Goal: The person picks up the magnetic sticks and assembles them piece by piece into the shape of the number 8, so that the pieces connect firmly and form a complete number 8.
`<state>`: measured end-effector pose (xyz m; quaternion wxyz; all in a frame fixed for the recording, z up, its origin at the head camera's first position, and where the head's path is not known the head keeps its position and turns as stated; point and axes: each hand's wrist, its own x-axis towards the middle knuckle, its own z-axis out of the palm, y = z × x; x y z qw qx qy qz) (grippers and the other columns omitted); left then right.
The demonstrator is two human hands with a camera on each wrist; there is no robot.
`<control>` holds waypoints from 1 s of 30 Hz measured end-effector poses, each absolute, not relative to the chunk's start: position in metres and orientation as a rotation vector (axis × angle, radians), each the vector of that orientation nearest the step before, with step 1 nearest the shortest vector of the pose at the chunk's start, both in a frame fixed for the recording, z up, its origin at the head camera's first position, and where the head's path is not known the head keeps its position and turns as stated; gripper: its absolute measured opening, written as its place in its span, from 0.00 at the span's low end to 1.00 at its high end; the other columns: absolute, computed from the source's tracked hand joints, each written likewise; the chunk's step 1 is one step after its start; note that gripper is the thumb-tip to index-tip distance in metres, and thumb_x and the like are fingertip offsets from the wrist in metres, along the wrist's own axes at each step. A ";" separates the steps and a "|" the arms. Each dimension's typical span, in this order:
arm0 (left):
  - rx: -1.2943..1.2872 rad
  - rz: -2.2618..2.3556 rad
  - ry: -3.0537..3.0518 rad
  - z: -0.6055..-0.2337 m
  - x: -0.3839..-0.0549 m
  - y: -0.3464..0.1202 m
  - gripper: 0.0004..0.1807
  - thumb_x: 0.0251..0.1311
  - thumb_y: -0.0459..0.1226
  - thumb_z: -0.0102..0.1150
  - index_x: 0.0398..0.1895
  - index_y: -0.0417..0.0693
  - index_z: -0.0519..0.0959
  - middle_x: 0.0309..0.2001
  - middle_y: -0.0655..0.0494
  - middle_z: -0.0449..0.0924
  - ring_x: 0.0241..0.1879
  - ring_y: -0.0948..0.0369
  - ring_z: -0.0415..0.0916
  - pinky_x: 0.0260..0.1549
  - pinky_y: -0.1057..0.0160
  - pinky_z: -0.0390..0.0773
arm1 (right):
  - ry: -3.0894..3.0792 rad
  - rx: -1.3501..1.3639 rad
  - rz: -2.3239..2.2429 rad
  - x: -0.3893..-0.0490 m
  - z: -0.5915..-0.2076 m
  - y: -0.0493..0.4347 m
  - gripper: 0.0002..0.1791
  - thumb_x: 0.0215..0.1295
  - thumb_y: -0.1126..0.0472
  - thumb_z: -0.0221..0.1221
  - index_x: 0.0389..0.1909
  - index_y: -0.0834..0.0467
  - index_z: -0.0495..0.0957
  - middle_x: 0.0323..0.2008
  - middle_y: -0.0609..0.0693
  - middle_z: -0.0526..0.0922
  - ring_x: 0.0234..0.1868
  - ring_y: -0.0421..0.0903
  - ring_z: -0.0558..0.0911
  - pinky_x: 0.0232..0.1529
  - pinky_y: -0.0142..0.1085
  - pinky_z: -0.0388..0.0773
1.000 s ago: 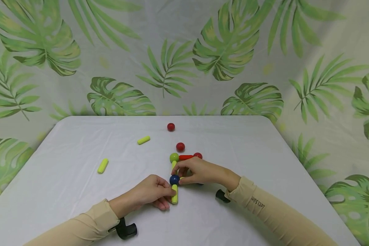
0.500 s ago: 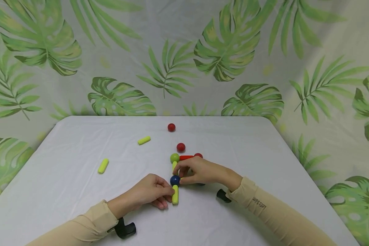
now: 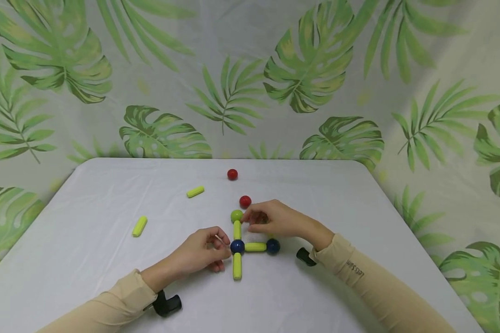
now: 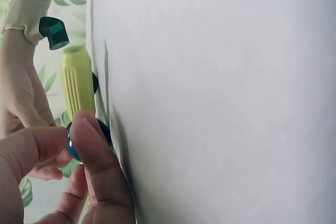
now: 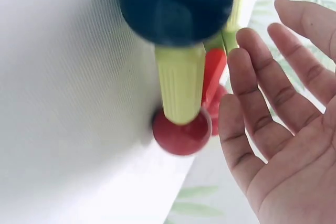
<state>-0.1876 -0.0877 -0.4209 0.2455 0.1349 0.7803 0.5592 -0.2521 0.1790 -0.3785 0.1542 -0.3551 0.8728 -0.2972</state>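
A toy frame of yellow-green rods and balls lies on the white table. My left hand (image 3: 206,249) pinches the left side of its near-left blue ball (image 3: 237,247), where three rods meet. One rod (image 3: 237,266) points toward me, a second (image 3: 255,247) runs to another blue ball (image 3: 273,246), and a third (image 3: 237,230) reaches a green ball (image 3: 236,216). Fingers loose and apart, my right hand (image 3: 279,218) hovers over the frame with its fingertips by the green ball. It hides the red rod (image 5: 212,72) and red corner ball (image 5: 181,132), which show in the right wrist view.
Two loose red balls lie beyond the frame, one near (image 3: 245,201) and one farther back (image 3: 232,174). To the left are two loose yellow-green rods, one nearer me (image 3: 139,226) and one farther off (image 3: 195,192). A leaf-print cloth (image 3: 225,92) hangs behind the table.
My left hand has left the near rod and moved up to the blue ball. My right hand has let go beside that ball and moved away from me toward the green ball.
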 end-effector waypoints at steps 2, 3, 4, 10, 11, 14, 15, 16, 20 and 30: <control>0.389 1.501 2.145 -0.420 -0.191 -0.087 0.17 0.68 0.36 0.70 0.56 0.43 0.77 0.40 0.50 0.81 0.28 0.59 0.86 0.34 0.62 0.87 | 2.535 -0.985 -0.847 -0.257 -0.378 0.181 0.13 0.75 0.59 0.67 0.55 0.58 0.85 0.38 0.45 0.88 0.37 0.38 0.82 0.44 0.31 0.82; 0.403 1.488 2.145 -0.419 -0.193 -0.087 0.17 0.69 0.36 0.70 0.57 0.45 0.77 0.42 0.49 0.81 0.29 0.59 0.86 0.35 0.62 0.87 | 2.551 -0.966 -0.842 -0.259 -0.378 0.183 0.13 0.74 0.59 0.67 0.55 0.57 0.85 0.38 0.45 0.88 0.37 0.39 0.82 0.44 0.31 0.82; 0.420 1.478 2.139 -0.419 -0.194 -0.087 0.18 0.69 0.36 0.70 0.58 0.45 0.77 0.43 0.49 0.81 0.29 0.59 0.87 0.35 0.62 0.87 | 2.570 -0.948 -0.835 -0.262 -0.378 0.184 0.13 0.74 0.59 0.68 0.55 0.57 0.85 0.38 0.45 0.88 0.38 0.39 0.82 0.45 0.31 0.82; 0.517 1.434 2.089 -0.417 -0.202 -0.086 0.20 0.70 0.36 0.69 0.63 0.49 0.78 0.44 0.48 0.79 0.34 0.58 0.87 0.37 0.62 0.87 | 2.640 -0.855 -0.818 -0.279 -0.377 0.188 0.15 0.75 0.58 0.67 0.58 0.57 0.83 0.38 0.47 0.88 0.40 0.40 0.84 0.45 0.34 0.82; 0.526 1.427 2.091 -0.417 -0.202 -0.085 0.21 0.70 0.36 0.70 0.63 0.49 0.79 0.44 0.48 0.79 0.34 0.58 0.86 0.37 0.62 0.87 | 2.650 -0.848 -0.813 -0.281 -0.377 0.189 0.15 0.75 0.58 0.66 0.58 0.57 0.83 0.38 0.47 0.88 0.39 0.41 0.84 0.44 0.34 0.82; 0.555 1.414 2.098 -0.418 -0.205 -0.083 0.21 0.69 0.35 0.70 0.64 0.48 0.80 0.43 0.48 0.79 0.33 0.59 0.85 0.36 0.62 0.86 | 2.676 -0.834 -0.795 -0.289 -0.378 0.188 0.16 0.75 0.57 0.67 0.59 0.57 0.82 0.39 0.50 0.88 0.40 0.43 0.85 0.42 0.35 0.82; 0.562 1.410 2.100 -0.418 -0.205 -0.083 0.21 0.69 0.35 0.70 0.63 0.48 0.80 0.43 0.48 0.79 0.32 0.59 0.84 0.36 0.62 0.86 | 2.687 -0.828 -0.783 -0.291 -0.377 0.188 0.16 0.75 0.57 0.67 0.59 0.56 0.82 0.41 0.50 0.88 0.41 0.44 0.85 0.43 0.35 0.82; 0.567 1.409 2.101 -0.418 -0.206 -0.082 0.21 0.69 0.35 0.70 0.63 0.47 0.80 0.43 0.48 0.79 0.31 0.59 0.84 0.35 0.62 0.86 | 2.694 -0.820 -0.775 -0.294 -0.378 0.187 0.17 0.74 0.56 0.67 0.60 0.56 0.81 0.42 0.51 0.88 0.43 0.44 0.85 0.43 0.36 0.82; 0.572 1.411 2.096 -0.419 -0.207 -0.082 0.20 0.69 0.34 0.70 0.62 0.45 0.81 0.42 0.47 0.80 0.30 0.60 0.84 0.34 0.64 0.85 | 2.694 -0.788 -0.745 -0.303 -0.380 0.183 0.19 0.75 0.56 0.67 0.62 0.54 0.80 0.45 0.52 0.88 0.48 0.47 0.87 0.48 0.39 0.85; 0.565 1.430 2.084 -0.422 -0.208 -0.081 0.17 0.70 0.33 0.69 0.60 0.46 0.82 0.41 0.48 0.80 0.30 0.60 0.83 0.32 0.65 0.84 | 2.649 -0.780 -0.709 -0.318 -0.388 0.175 0.21 0.75 0.54 0.67 0.65 0.51 0.79 0.49 0.53 0.88 0.51 0.48 0.87 0.55 0.42 0.86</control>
